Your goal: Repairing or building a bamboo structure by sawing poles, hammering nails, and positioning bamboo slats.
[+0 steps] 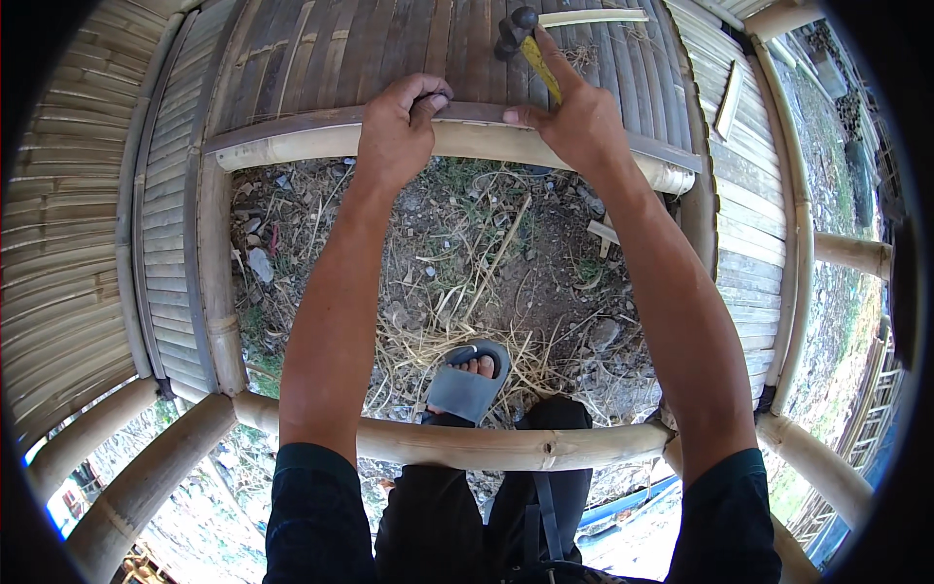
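Note:
My left hand (397,131) is closed in a pinch at a flat brown bamboo strip (477,112); whatever its fingertips hold is too small to make out. The strip runs along the near edge of a slatted bamboo platform (389,49), just above a thick pale bamboo pole (486,142). To the right, my right hand (589,122) grips a hammer (541,68) by its yellow handle. The dark hammer head lies over the slats, pointing away from me, and my right thumb reaches toward the strip.
A pale split bamboo piece (593,17) lies beyond the hammer, and another short piece (728,100) rests on the right-hand slats (749,224). A bamboo crossbar (467,444) passes in front of my legs. Below, dry straw and debris cover the ground (525,292) around my sandal (469,387).

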